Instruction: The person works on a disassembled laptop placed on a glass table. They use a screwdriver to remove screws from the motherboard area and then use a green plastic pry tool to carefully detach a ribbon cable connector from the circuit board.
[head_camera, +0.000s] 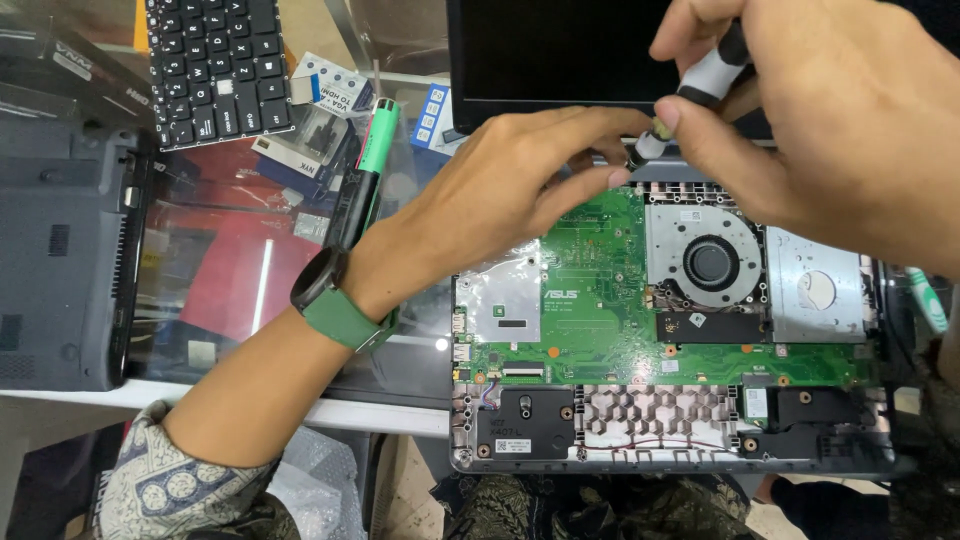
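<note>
Two hands, left hand, right hand, black-and-white screwdriver, opened laptop

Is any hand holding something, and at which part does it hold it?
The right hand grips a screwdriver by its black-and-white handle. The left hand pinches its lower end near the tip, above the open laptop.

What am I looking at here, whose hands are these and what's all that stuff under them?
One camera on a person's head looks down at their own two bare hands. On the work surface lies an opened laptop with its green circuit board and round cooling fan exposed. The right hand holds a screwdriver with a black and white handle, and the left hand, with a green-strapped watch on its wrist, pinches near the tool's tip at the laptop's far edge. To the left sit a loose keyboard, a green and black pen-shaped tool and another dark laptop shell.
</note>
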